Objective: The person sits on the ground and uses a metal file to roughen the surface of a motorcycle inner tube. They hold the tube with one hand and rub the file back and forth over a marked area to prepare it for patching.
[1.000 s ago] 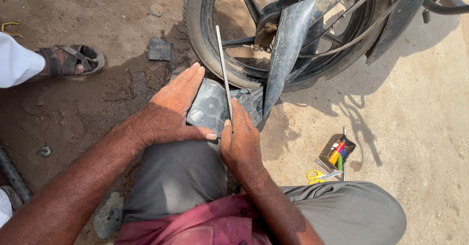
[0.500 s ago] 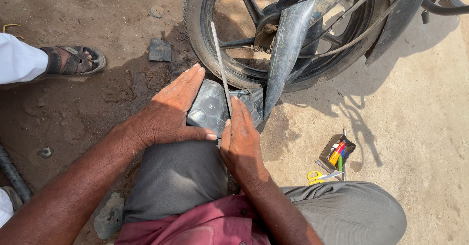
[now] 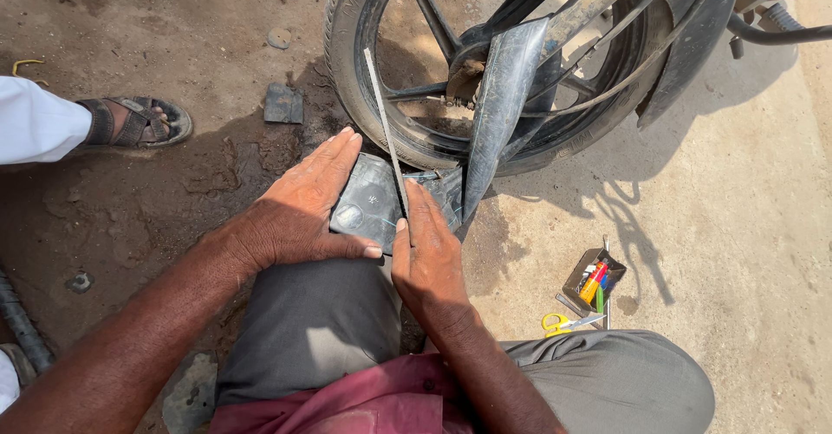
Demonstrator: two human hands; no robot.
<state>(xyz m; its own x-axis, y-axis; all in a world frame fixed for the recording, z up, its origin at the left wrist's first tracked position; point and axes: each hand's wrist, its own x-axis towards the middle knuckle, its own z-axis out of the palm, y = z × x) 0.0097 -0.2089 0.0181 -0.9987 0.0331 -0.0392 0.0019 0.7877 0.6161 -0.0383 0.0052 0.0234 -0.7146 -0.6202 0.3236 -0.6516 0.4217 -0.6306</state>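
Note:
A dark rubber patch sheet (image 3: 371, 204) lies on my left knee. My left hand (image 3: 299, 213) rests flat on it, fingers together, thumb along its near edge. My right hand (image 3: 426, 256) grips a long thin metal file or blade (image 3: 385, 131) that lies lengthwise across the rubber and points away towards the motorcycle wheel (image 3: 364, 79). The rubber's right edge is partly hidden behind a black mudguard piece (image 3: 498, 109).
Another person's sandalled foot (image 3: 134, 122) and white trouser leg are at the left. A small open box of tools and tubes (image 3: 592, 281) and yellow-handled scissors (image 3: 563, 322) lie on the concrete at right. A dark square scrap (image 3: 283, 105) lies on the dirt.
The metal strip has swung slightly, its far tip shifting left towards the tyre. Both hands stay on the rubber in nearly the same place.

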